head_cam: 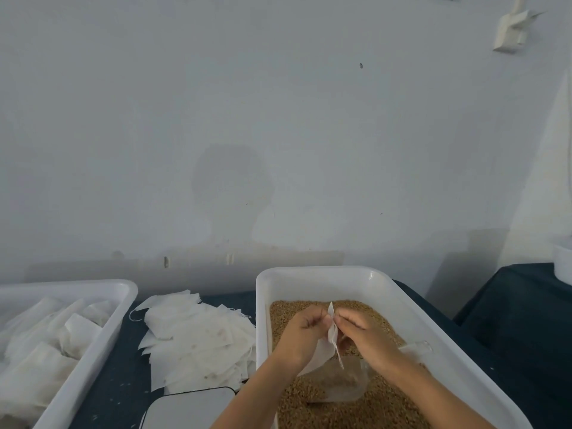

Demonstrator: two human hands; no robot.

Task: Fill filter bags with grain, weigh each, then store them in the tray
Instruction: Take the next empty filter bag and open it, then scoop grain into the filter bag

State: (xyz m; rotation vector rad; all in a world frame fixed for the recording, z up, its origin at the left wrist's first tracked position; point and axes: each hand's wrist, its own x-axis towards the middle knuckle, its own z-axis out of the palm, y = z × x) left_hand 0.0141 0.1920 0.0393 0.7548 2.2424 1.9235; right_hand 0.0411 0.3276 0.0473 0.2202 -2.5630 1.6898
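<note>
A: Bag (pixel 331 331) first: where is it?
B: Up between the two hands, above the grain (pixel 380 407) in the bin (pixel 312 275). It stands nearly edge-on to the camera, its top corner poking above the fingers and its lower part hanging down between the wrists.

A: How is it held?
B: The left hand (pixel 301 334) pinches its left face, fingers curled in toward the thumb. The right hand (pixel 368 334) pinches the other face from the right. Both grips sit at the bag's upper half, just beside each other, so the bag lies between the fingertips, not in either palm.

A: Any grain in it?
B: Cannot tell; it looks flat and thin.

A: What lies under the hands?
B: A clear scoop (pixel 343 383) resting on the grain, its handle (pixel 416 346) showing to the right of the right wrist.

A: And around the bin?
B: A loose pile (pixel 198 339) of flat bags just left of it on the dark table (pixel 123 366). Further left, a white tray (pixel 93 363) with bags inside. At the near edge, between tray and bin, a white scale (pixel 188 410).
</note>
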